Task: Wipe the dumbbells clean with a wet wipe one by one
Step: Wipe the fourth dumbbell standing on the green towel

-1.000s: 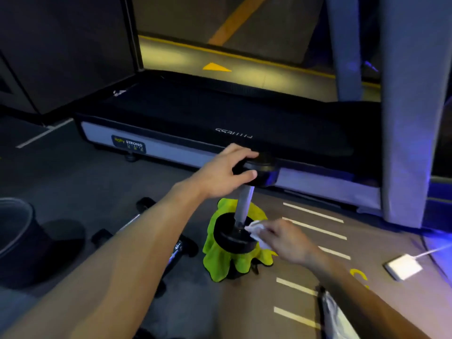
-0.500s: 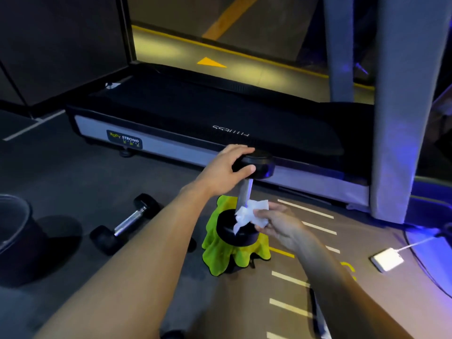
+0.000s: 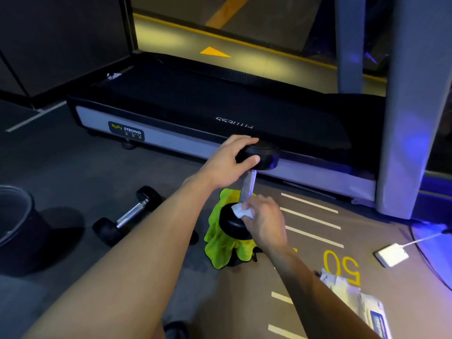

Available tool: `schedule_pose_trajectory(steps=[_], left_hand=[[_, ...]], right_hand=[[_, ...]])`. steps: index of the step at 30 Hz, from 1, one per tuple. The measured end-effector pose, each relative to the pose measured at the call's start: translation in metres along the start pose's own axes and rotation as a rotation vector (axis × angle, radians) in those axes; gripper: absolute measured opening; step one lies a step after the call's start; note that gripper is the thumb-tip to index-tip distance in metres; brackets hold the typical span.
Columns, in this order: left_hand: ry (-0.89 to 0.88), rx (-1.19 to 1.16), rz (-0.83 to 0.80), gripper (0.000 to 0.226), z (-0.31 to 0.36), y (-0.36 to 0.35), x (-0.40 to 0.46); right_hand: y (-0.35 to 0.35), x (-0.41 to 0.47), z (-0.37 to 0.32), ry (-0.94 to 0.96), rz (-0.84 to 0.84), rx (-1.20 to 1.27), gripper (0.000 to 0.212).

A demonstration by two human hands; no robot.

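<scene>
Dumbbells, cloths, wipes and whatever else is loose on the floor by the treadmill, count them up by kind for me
Dumbbells: 2, upright dumbbell and lying dumbbell
Green cloth: 1
Wet wipe: 1
Wipe pack: 1
Dark bin: 1
White adapter: 1
Total: 7

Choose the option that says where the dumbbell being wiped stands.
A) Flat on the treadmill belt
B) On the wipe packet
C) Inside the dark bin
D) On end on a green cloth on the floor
D: the upright dumbbell stands on its lower head on the green cloth, the left hand gripping its top head while the right hand presses a wet wipe against it.
</scene>
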State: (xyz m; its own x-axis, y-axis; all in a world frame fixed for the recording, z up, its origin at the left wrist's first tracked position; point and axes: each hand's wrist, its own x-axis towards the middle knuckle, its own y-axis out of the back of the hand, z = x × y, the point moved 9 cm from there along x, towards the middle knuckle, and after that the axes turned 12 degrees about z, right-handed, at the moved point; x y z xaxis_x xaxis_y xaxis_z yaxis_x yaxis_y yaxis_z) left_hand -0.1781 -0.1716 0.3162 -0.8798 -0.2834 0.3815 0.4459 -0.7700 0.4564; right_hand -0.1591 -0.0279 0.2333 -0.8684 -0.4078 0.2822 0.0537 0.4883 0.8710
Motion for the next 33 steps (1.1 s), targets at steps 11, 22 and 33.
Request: schedule_pose_trajectory(steps=[11, 22, 33], left_hand=[[0.005, 0.009, 0.000, 0.048, 0.003, 0.000, -0.001], [0.008, 0.019, -0.012, 0.048, 0.006, -0.001, -0.003], [0.002, 0.023, 0.009, 0.047, 0.006, -0.004, 0.000]], right_hand=[[-0.009, -0.017, -0.008, 0.144, -0.351, -0.336, 0.046], [-0.013, 0.004, -0.002, 0.116, -0.252, -0.084, 0.029], [-0.007, 0.004, 0.008, 0.072, -0.144, -0.023, 0.027]])
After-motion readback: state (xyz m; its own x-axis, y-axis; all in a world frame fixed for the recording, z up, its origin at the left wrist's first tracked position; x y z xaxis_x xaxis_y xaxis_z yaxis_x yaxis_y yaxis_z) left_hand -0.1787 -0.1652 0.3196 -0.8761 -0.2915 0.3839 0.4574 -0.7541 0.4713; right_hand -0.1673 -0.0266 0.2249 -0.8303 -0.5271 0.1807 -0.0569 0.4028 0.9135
